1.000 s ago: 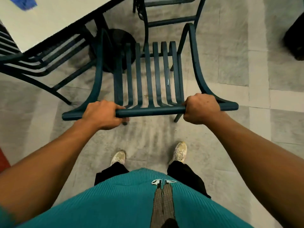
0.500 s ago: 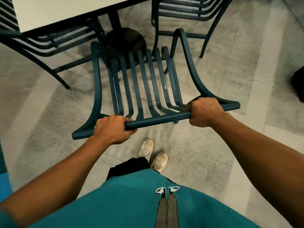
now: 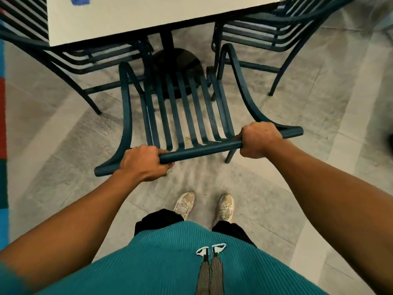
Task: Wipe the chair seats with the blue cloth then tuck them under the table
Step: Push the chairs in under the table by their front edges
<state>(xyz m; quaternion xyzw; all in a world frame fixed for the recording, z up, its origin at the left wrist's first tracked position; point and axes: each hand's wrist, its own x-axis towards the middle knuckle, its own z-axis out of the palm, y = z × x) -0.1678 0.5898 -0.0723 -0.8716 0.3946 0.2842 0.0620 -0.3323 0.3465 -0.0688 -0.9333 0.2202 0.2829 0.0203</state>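
On grey stone-tile flooring (image 3: 308,116), a white-topped table (image 3: 148,15) on a black pedestal base (image 3: 180,60) is seen at the far side, with a blue cloth (image 3: 79,0) at its far left edge. Slatted dark-teal chairs are tucked at left (image 3: 70,60) and right (image 3: 276,33). The near chair (image 3: 187,116), just in front of the table, is gripped by its top rail, left hand (image 3: 144,162) and right hand (image 3: 259,140) both closed tight around it.
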